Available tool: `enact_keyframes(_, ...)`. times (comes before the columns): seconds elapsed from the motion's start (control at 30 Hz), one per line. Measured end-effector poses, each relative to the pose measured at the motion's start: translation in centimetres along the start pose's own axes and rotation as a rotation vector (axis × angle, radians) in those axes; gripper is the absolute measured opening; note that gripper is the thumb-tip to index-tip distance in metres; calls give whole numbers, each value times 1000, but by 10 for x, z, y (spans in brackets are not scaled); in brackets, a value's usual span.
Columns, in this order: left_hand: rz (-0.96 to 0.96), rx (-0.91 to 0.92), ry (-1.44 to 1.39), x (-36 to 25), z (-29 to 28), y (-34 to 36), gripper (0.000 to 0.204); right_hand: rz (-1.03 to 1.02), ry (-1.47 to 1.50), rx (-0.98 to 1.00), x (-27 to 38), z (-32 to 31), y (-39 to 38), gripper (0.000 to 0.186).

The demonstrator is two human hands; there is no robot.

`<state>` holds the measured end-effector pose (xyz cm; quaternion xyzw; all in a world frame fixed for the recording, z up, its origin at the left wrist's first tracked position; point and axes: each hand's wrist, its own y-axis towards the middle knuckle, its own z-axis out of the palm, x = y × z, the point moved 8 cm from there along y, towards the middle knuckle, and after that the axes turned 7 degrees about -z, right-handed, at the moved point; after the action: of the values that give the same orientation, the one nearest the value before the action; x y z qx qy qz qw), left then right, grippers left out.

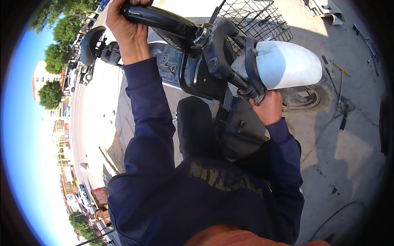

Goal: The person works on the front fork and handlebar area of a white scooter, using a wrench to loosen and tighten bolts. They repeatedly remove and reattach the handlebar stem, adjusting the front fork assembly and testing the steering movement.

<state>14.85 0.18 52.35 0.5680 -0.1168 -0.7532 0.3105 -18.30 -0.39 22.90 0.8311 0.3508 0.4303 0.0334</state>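
Although the fisheye view tilts everything, the scooter (193, 69) fills the upper middle of the picture, its black body running from ten o'clock to three o'clock over the grey pavement (349, 135). Its white front fender (287, 63) sits at two o'clock above the front wheel (312, 96), and a wire basket (254, 18) hangs at one o'clock. A mirror (89, 43) sticks out at ten o'clock. A few metal tools (342, 110) lie on the ground at three o'clock, well apart from the wheel.

The person's dark blue sleeves rise from six o'clock. The left hand (129, 30) is at eleven o'clock, fingers curled fully round the black handlebar grip (152, 15). The right hand (269, 107) is just right of centre, closed round the lower end of the black fork tube (242, 84), touching the fender's underside.

To my eye the front end is being steadied or turned with both hands. Doing it well would call for keeping both grips firm and moving them together, so the bar and fork swing as one. The right fingers sit close to the wheel and fender edge, so they could get pinched there. Keeping the body close and square over the scooter should stop it tipping.
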Motion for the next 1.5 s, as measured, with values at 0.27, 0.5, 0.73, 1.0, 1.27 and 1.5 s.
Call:
enact_keyframes(0.27,-257,826,-753,30,41,4,49,-40,47,-58,-7,3,-1,59)
enact_keyframes(0.5,-42,-314,161,-8,9,-28,57,-94,83,-93,5,-5,4,50)
enact_keyframes(0.73,-31,192,-421,0,18,-3,14,-6,75,-3,4,-3,0,48)
enact_keyframes(1.0,-206,266,-466,21,17,-6,48,-62,119,-78,1,0,-1,40)
enact_keyframes(1.27,-20,-268,130,-22,-17,-3,26,-81,147,-121,9,-8,4,33)
enact_keyframes(1.5,-310,710,-999,22,26,8,32,-116,124,-139,8,-12,1,35)
